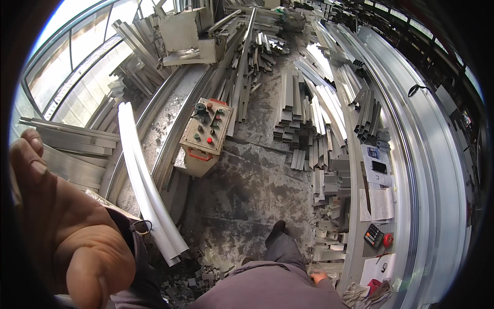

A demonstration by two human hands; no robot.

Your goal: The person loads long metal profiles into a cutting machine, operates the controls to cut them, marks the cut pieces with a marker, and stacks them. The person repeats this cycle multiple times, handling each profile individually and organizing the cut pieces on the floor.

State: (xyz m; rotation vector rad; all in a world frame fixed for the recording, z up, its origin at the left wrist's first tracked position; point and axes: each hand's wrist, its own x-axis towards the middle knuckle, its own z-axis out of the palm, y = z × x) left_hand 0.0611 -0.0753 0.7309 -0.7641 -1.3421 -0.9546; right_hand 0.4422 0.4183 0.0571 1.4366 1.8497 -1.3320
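Note:
My left hand [85,239] is raised close to the camera at the left, looming large. Its palm side shows, the thumb stands apart from the fingers, and nothing is seen in it. Beyond it, a long silver metal profile [146,185] lies slanting across the machine bed's edge, apart from the hand as far as I can tell. Low at the right, my right hand [320,276] is small beside my body, near the bench edge and the stacked metal offcuts [329,252]. Its fingers are mostly hidden, so I cannot make out a grip.
A control box [206,129] with buttons stands ahead. Stacked rectangular tubes [290,105] line the aisle's right side. The right bench carries long profiles [411,154], a phone [379,167], papers [381,203], a calculator [373,235] and gloves [360,294]. Metal scraps [193,280] litter the floor.

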